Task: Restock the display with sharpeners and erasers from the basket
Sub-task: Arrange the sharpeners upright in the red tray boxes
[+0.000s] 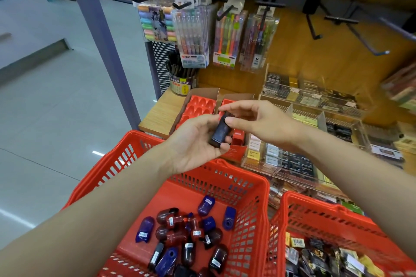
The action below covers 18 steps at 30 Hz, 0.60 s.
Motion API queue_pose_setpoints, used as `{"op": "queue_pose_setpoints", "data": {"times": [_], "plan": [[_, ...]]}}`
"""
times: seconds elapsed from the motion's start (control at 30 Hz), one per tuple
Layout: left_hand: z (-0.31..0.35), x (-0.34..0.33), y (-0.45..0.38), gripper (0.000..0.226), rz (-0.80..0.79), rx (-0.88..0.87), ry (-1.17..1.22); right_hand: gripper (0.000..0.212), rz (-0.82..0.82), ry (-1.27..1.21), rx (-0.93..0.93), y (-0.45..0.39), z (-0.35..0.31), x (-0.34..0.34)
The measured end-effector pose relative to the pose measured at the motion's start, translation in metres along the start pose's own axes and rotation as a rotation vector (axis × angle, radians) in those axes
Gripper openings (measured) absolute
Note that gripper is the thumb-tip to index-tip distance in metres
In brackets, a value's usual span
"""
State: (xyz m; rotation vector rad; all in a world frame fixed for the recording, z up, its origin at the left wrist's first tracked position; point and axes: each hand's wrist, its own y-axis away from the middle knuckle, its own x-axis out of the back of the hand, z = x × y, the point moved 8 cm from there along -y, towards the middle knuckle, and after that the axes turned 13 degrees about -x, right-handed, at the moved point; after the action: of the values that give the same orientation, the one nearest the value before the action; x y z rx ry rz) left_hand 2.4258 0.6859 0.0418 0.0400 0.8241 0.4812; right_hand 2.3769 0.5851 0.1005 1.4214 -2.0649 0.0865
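Note:
A dark blue sharpener [219,134] is held upright above the shelf edge. My left hand [193,144] cups it from below, palm up, with fingers curled round its lower end. My right hand [256,123] pinches its top between thumb and fingers. Behind the hands sit two red display trays [198,105] in cardboard boxes, the left one showing bare moulded slots. Below, a red basket [247,186] holds several blue and dark red sharpeners [180,231]. A second red basket [326,216] at the right holds several wrapped erasers [319,254].
Clear acrylic tiers [315,105] with boxed erasers fill the shelf right of the trays. Pen packs [193,36] hang from hooks above, and a pen cup [181,78] stands at the back left. A purple post [101,36] and tiled floor lie to the left.

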Motion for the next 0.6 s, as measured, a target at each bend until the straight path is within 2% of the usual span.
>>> {"op": "queue_pose_setpoints", "data": {"times": [0.07,0.13,0.23,0.33,0.4,0.47,0.53,0.6], "plan": [[-0.001,0.005,-0.002,0.043,0.024,-0.016,-0.134,0.019,0.107,0.065,-0.018,-0.001,0.001,0.008],[-0.002,0.013,-0.005,0.039,0.076,-0.058,-0.241,0.023,0.182,0.09,-0.081,-0.003,0.006,0.015],[-0.002,0.019,-0.006,0.037,0.143,-0.081,-0.18,0.028,0.087,-0.064,-0.166,-0.003,0.014,0.011],[-0.001,0.024,-0.008,0.041,0.189,-0.086,-0.173,0.027,-0.028,-0.156,-0.116,0.002,0.008,0.009],[-0.003,0.026,-0.011,0.041,0.199,-0.086,-0.211,0.037,-0.039,-0.029,-0.048,0.004,0.002,0.011],[-0.005,0.025,-0.012,0.041,0.198,-0.083,-0.224,0.037,0.002,0.155,0.008,0.003,-0.003,0.011],[-0.006,0.026,-0.013,0.039,0.198,-0.094,-0.214,0.033,0.035,0.198,0.021,0.0,-0.004,0.011],[-0.004,0.032,-0.016,0.036,0.218,-0.135,-0.366,0.032,0.097,0.217,-0.01,-0.007,-0.002,0.019]]}}
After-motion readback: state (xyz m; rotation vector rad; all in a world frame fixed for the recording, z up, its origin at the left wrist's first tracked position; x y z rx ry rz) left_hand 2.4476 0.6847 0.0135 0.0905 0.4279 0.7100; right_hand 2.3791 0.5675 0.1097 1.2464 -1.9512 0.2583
